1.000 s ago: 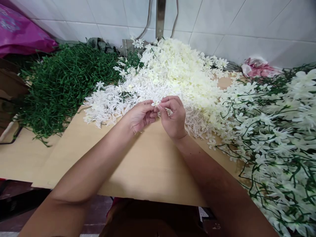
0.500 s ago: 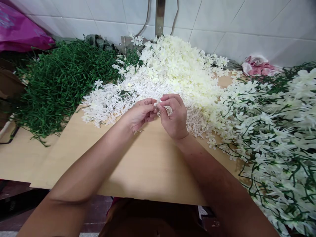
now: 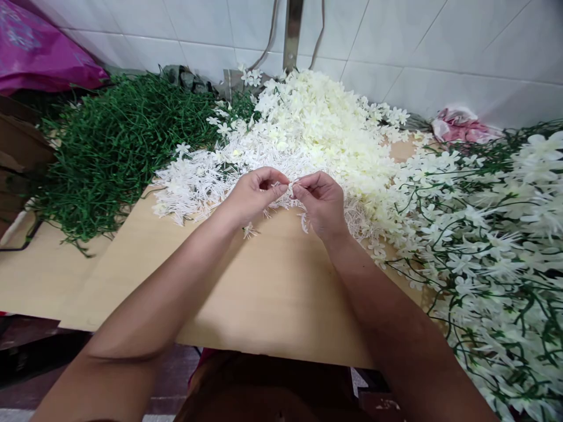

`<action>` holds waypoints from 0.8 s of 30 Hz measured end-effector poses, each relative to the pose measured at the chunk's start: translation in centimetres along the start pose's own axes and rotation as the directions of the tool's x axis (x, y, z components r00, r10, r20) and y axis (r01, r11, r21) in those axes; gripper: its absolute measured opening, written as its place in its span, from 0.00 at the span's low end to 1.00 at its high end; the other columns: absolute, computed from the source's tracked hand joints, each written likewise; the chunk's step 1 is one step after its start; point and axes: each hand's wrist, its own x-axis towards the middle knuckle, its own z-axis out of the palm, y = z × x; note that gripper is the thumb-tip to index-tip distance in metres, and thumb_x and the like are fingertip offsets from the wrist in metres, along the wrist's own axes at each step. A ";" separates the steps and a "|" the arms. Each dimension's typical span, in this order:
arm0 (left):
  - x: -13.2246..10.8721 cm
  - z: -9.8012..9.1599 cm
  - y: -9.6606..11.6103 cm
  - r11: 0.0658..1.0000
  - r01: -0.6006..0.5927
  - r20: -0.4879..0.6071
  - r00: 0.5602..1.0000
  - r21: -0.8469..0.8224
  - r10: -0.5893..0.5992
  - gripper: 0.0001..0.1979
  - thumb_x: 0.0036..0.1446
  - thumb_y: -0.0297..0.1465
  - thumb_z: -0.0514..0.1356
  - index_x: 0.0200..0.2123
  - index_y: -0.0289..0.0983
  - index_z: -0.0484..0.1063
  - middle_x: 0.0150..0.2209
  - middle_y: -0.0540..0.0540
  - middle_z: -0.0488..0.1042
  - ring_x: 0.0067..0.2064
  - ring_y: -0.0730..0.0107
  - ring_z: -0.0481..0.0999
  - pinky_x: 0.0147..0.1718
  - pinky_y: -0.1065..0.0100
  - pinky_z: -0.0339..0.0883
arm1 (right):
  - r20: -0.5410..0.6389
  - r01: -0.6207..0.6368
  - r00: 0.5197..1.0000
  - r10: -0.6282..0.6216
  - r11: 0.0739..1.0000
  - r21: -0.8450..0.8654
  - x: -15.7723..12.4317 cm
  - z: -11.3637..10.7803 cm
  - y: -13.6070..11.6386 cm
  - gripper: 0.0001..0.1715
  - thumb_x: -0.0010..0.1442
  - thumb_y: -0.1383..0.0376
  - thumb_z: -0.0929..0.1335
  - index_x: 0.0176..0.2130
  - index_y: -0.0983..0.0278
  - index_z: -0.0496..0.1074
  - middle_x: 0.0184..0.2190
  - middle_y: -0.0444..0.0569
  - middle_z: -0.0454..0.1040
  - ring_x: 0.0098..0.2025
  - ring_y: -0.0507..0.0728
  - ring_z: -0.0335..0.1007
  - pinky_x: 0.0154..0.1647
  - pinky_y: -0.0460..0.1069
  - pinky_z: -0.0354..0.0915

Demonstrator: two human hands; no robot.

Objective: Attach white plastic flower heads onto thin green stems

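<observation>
My left hand (image 3: 259, 190) and my right hand (image 3: 323, 199) meet fingertip to fingertip over the middle of the table. Between them is a small white artificial flower piece (image 3: 291, 186), pinched by thumb and forefinger on both sides; its exact shape is mostly hidden. Just behind the hands spreads a heap of thin white stamen pieces (image 3: 193, 181). A pile of cream-white flower heads (image 3: 329, 123) rises beyond it. One small white piece (image 3: 249, 230) shows just below my left wrist.
Green plastic stems (image 3: 127, 140) are heaped at the left. Finished-looking white flower sprays (image 3: 492, 252) with green stems cover the right side. A magenta bag (image 3: 44, 53) lies back left, and a pink-and-white bag (image 3: 464, 125) rests by the tiled wall. The tan board (image 3: 264, 293) has a front edge near me.
My fingers have shifted on the white piece, and the left fingers no longer curl under as much. Both hands sit slightly further right in view, as the whole scene shifted a little.
</observation>
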 end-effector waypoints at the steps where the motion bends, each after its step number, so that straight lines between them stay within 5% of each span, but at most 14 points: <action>1: 0.0 0.0 -0.1 1.000 0.005 0.010 1.000 -0.015 -0.005 0.07 0.48 0.30 0.63 0.32 0.34 0.72 0.27 0.51 0.71 0.29 0.75 0.66 0.31 0.71 0.59 | -0.002 -0.027 1.000 0.027 0.999 0.025 0.0 0.1 0.0 0.15 0.49 0.59 0.76 0.27 0.62 0.68 0.24 0.39 0.71 0.26 0.47 0.68 0.30 0.46 0.68; 10: -0.3 0.6 0.4 0.998 -0.022 -0.069 0.997 0.065 0.026 0.02 0.50 0.26 0.61 0.26 0.34 0.72 0.24 0.51 0.70 0.28 0.75 0.66 0.32 0.72 0.60 | 0.045 -0.232 0.973 0.228 0.966 0.115 -0.1 0.5 -0.4 0.24 0.40 0.53 0.79 0.32 0.61 0.70 0.21 0.36 0.69 0.22 0.45 0.64 0.27 0.44 0.67; 16: -0.5 -3.0 0.5 0.860 -0.074 -0.125 0.980 0.505 0.157 0.08 0.51 0.28 0.60 0.35 0.40 0.78 0.33 0.46 0.74 0.41 0.62 0.71 0.44 0.65 0.61 | 0.071 -0.309 0.951 0.302 0.944 0.115 0.0 -0.1 0.0 0.22 0.41 0.55 0.79 0.29 0.62 0.69 0.18 0.35 0.67 0.20 0.45 0.61 0.23 0.43 0.62; 20: -3.9 -7.6 0.2 0.678 -0.229 0.162 0.973 0.698 0.161 0.09 0.52 0.28 0.58 0.31 0.41 0.79 0.39 0.43 0.75 0.45 0.57 0.70 0.50 0.58 0.58 | 0.077 -0.368 0.930 0.360 0.915 0.169 0.0 -0.4 0.1 0.21 0.42 0.57 0.79 0.29 0.61 0.68 0.19 0.35 0.64 0.21 0.44 0.60 0.21 0.42 0.60; 24: -8.4 -10.2 -1.6 0.640 -0.335 0.414 0.910 0.691 0.030 0.10 0.55 0.28 0.57 0.35 0.44 0.79 0.40 0.45 0.76 0.42 0.61 0.70 0.46 0.60 0.57 | 0.123 -0.445 0.896 0.427 0.864 0.235 -0.2 0.0 0.0 0.23 0.38 0.59 0.80 0.28 0.61 0.68 0.20 0.35 0.65 0.23 0.45 0.61 0.22 0.41 0.61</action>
